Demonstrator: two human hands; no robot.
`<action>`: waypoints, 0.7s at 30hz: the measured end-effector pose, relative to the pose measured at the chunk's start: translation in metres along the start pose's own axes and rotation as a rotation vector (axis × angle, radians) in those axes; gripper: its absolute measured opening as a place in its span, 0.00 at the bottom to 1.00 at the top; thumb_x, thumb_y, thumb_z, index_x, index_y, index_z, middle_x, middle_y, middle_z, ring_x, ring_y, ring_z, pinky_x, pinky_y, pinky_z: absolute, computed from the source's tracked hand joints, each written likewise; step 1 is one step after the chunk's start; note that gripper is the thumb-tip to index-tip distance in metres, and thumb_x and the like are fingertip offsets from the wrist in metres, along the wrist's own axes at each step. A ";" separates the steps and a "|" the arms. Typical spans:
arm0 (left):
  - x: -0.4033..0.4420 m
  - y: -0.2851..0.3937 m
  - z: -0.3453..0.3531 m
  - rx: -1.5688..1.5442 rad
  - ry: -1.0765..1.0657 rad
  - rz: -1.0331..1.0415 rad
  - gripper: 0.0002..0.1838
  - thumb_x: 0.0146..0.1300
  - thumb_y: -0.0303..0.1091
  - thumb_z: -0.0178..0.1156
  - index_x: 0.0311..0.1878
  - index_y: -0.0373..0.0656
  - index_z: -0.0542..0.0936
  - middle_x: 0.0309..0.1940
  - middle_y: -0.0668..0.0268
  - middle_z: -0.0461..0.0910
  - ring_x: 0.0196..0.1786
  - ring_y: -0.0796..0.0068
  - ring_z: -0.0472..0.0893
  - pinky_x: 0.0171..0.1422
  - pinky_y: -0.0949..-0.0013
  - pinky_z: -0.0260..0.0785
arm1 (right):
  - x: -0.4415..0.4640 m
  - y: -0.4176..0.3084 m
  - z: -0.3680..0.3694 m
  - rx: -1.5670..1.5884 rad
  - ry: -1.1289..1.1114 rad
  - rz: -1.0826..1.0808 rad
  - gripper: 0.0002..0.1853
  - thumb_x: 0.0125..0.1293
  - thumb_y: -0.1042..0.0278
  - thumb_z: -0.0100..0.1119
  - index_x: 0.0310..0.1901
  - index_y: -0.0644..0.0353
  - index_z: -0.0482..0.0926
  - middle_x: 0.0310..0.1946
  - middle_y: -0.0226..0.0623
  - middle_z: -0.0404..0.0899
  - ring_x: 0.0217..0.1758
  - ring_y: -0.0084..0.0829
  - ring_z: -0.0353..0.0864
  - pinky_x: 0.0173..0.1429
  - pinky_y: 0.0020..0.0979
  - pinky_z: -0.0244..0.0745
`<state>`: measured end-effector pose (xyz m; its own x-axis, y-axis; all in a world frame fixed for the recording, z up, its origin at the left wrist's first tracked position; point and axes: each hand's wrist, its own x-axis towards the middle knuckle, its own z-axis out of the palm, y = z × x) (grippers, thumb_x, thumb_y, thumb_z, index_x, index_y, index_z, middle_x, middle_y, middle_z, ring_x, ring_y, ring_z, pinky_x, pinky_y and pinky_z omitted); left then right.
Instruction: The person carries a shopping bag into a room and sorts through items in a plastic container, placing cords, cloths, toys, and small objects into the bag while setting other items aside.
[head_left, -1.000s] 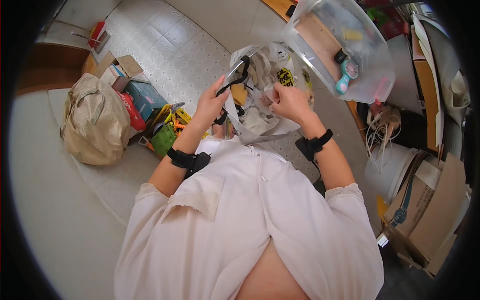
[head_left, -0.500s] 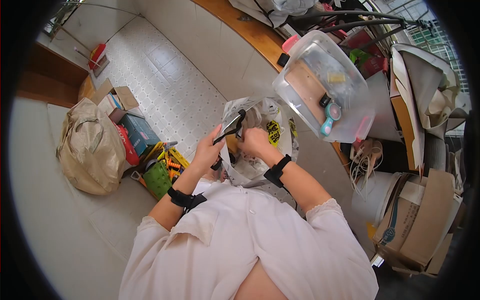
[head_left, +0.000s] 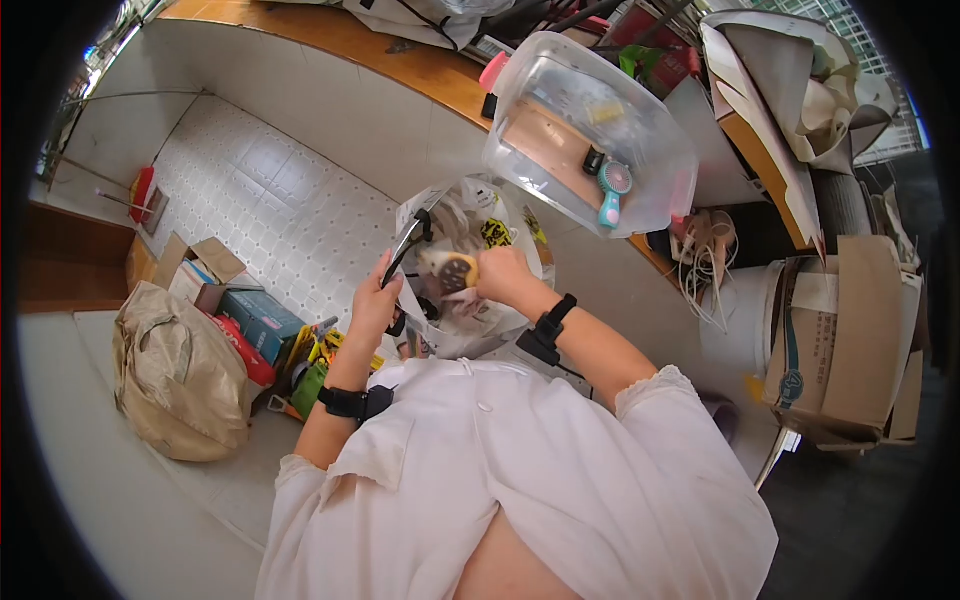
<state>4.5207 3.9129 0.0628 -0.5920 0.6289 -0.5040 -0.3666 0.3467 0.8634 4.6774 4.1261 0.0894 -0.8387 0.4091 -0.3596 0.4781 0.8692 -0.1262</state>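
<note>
My left hand (head_left: pixel 374 300) is closed around a slim dark object with a shiny edge and a black end (head_left: pixel 404 245), held upright at the left side of an open white plastic bag (head_left: pixel 470 345). Over the bag's mouth, my right hand (head_left: pixel 505 275) is closed with the fingers curled. At its fingertips is a small yellow-rimmed item with a dark patterned face (head_left: pixel 458 273); its kind is unclear. Inside the bag lie crumpled clear plastic and a yellow-and-black printed wrapper (head_left: pixel 495 233).
A clear plastic bin (head_left: pixel 650 150) holding a small teal handheld fan (head_left: pixel 612 190) sits on the wooden ledge (head_left: pixel 420 75). To the left are a beige bag (head_left: pixel 180 370), a teal box (head_left: pixel 258 325) and several tools. Cardboard boxes (head_left: pixel 840 340) stand at right.
My right hand has lifted slightly out of the bag, bringing the yellow-rimmed item into view. The camera view has shifted, so surroundings appear moved. My left hand keeps the slim dark object.
</note>
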 end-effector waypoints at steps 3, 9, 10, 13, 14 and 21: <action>0.009 0.018 0.000 0.032 -0.027 0.009 0.31 0.73 0.34 0.61 0.79 0.56 0.71 0.30 0.73 0.76 0.24 0.83 0.72 0.27 0.73 0.68 | -0.009 0.015 -0.010 0.190 0.034 0.087 0.14 0.54 0.57 0.66 0.32 0.59 0.87 0.33 0.51 0.87 0.39 0.52 0.88 0.45 0.47 0.82; 0.029 0.005 0.008 0.035 -0.093 0.025 0.32 0.74 0.33 0.60 0.80 0.54 0.69 0.32 0.73 0.77 0.24 0.82 0.72 0.27 0.72 0.68 | -0.090 0.048 -0.068 1.131 0.148 0.274 0.12 0.64 0.63 0.65 0.41 0.64 0.86 0.30 0.28 0.84 0.35 0.20 0.80 0.42 0.28 0.75; 0.030 0.004 0.011 0.036 -0.090 0.015 0.32 0.74 0.32 0.60 0.80 0.54 0.69 0.32 0.73 0.78 0.24 0.82 0.72 0.27 0.72 0.68 | -0.110 0.049 -0.086 1.252 0.202 0.264 0.12 0.67 0.65 0.64 0.44 0.66 0.86 0.33 0.24 0.84 0.37 0.15 0.78 0.43 0.23 0.74; 0.029 0.003 0.016 0.034 -0.117 -0.016 0.31 0.74 0.31 0.59 0.80 0.53 0.69 0.33 0.73 0.78 0.24 0.83 0.73 0.26 0.73 0.68 | -0.172 0.076 -0.119 1.439 0.320 0.301 0.16 0.69 0.66 0.62 0.53 0.65 0.84 0.44 0.26 0.86 0.44 0.15 0.81 0.50 0.21 0.75; 0.029 0.005 0.019 0.018 -0.123 -0.032 0.31 0.74 0.31 0.59 0.79 0.52 0.69 0.34 0.72 0.79 0.24 0.83 0.73 0.26 0.73 0.67 | -0.194 0.088 -0.124 1.499 0.379 0.342 0.16 0.69 0.66 0.61 0.54 0.65 0.83 0.45 0.27 0.86 0.45 0.16 0.82 0.51 0.21 0.76; 0.026 0.002 0.024 -0.010 -0.186 -0.016 0.29 0.75 0.30 0.57 0.78 0.51 0.70 0.35 0.74 0.79 0.26 0.85 0.73 0.27 0.76 0.65 | -0.294 0.185 -0.119 1.755 1.090 0.525 0.16 0.68 0.64 0.63 0.54 0.61 0.82 0.47 0.33 0.85 0.50 0.28 0.86 0.55 0.32 0.80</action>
<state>4.5213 3.9467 0.0520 -0.4433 0.7420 -0.5030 -0.3827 0.3507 0.8547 4.9817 4.1999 0.2815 -0.0491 0.9830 -0.1769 -0.1965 -0.1831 -0.9632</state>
